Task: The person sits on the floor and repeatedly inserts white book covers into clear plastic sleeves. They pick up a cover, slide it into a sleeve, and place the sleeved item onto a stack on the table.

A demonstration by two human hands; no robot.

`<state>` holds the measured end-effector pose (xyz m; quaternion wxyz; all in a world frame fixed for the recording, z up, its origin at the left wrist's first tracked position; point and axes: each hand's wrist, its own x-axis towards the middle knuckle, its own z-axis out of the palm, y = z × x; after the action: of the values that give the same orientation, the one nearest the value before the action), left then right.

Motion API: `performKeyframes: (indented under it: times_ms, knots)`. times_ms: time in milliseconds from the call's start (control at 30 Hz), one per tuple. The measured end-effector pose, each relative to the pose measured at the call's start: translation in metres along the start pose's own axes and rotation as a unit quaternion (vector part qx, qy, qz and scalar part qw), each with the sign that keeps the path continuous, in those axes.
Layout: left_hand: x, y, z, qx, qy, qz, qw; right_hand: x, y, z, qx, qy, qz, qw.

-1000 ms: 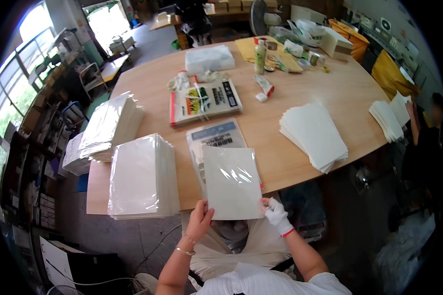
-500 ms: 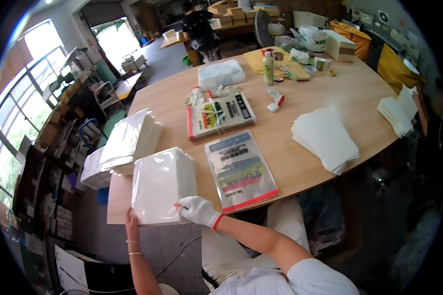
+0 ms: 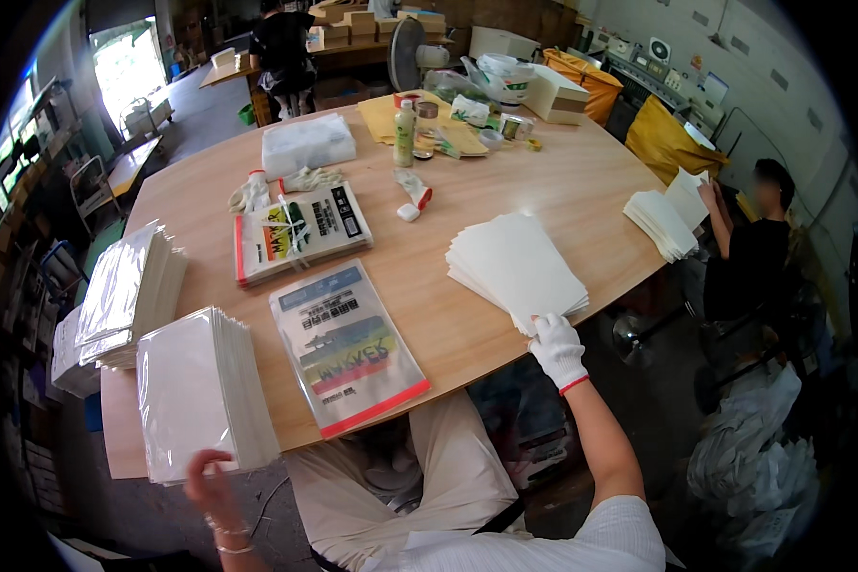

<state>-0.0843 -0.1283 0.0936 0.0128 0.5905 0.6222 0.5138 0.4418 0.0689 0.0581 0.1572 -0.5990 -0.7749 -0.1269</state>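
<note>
The right hand (image 3: 557, 349), in a white glove with a red cuff, lay with its fingers closed on the near corner of the fanned stack of white paper sheets (image 3: 517, 268) on the round wooden table (image 3: 562, 181). The bare left hand (image 3: 210, 480) was at the near bottom edge of the stack of clear plastic-wrapped white packs (image 3: 200, 393), fingers curled against it; a firm grip could not be confirmed. A printed sheet in a clear sleeve with a red edge (image 3: 347, 344) lay between the two hands, untouched.
</note>
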Motion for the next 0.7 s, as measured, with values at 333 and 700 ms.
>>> performKeyframes:
  times_ms: [333,700]
  knots:
    - [0.002,0.010,0.196,0.169,-0.245,0.056,0.953,0.016,0.029,0.035,0.672,0.107,0.471,0.561]
    - [0.025,-0.048,0.223,0.255,-0.314,0.052,0.913,0.000,0.037,0.014,0.711,0.111,0.302,0.625]
